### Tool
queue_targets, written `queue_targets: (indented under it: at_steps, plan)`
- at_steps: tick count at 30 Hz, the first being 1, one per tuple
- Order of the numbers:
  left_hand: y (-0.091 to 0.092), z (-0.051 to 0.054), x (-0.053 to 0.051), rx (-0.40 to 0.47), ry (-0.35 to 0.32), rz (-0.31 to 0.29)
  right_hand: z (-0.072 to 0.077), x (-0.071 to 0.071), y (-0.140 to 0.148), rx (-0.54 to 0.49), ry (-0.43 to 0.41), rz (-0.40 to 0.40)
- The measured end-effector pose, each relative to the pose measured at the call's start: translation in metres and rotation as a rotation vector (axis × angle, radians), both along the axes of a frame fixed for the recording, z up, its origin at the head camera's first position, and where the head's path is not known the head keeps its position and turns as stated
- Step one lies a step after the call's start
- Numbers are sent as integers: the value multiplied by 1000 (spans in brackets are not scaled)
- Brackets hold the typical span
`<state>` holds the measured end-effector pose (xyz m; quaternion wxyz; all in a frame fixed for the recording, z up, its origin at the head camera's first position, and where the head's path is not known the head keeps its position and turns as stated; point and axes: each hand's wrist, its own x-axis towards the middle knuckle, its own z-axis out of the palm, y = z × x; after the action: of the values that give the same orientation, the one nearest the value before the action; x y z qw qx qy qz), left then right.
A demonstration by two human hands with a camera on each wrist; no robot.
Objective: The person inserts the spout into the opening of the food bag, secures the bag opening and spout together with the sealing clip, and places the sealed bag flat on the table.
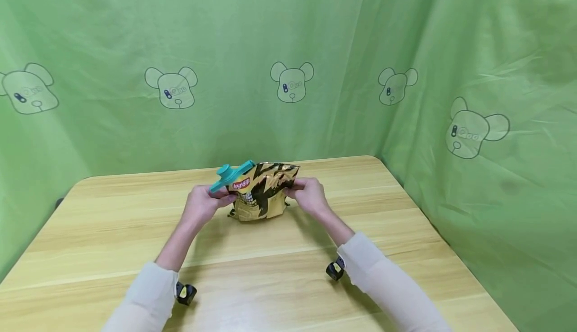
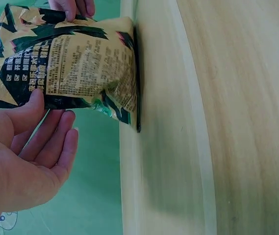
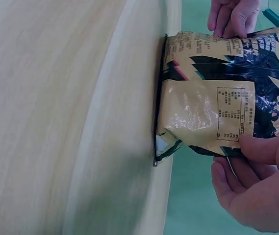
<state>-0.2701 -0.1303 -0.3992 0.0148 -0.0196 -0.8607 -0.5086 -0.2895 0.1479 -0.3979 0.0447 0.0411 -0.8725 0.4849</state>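
A gold and black Lay's chip bag [image 1: 266, 199] stands upright near the far side of the table. Across its top left corner sits a teal bag clip [image 1: 230, 174] with a round knob. My left hand [image 1: 205, 203] grips the bag's left side, thumb on the printed face in the left wrist view and fingers behind. On the opposite side my right hand [image 1: 308, 194] pinches the bag's edge, its thumb [image 3: 262, 148] lying on the front. In the right wrist view the bag's bottom edge meets the tabletop. The right part of the top edge shows no clip.
The wooden table [image 1: 252, 282] has light plank grain. A green curtain [image 1: 234, 116] printed with bear heads hangs behind it and along the right side. Small black wrist cameras [image 1: 185, 293] sit below both cuffs.
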Motion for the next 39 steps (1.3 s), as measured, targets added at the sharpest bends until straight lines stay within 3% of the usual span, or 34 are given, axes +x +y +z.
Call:
queue_targets:
  at_steps: [5, 11, 18, 23, 31, 39]
  plan:
    - [1, 3, 2, 53, -49, -17, 8, 6, 1, -2, -38, -5]
    - [5, 6, 6, 147, -145, -20, 13, 13, 1, -54, -108, 43]
    - [7, -5, 4, 167, -226, -46, 5, 17, 4, -3, -182, 64]
    - [6, -13, 3, 144, -248, -75, -2, 17, 5, 22, -193, 79]
    - [5, -17, 5, 41, -288, -175, -10, 17, 9, 44, -264, 109]
    - [4, -21, 6, 52, -325, -235, -13, 17, 8, 109, -312, 155]
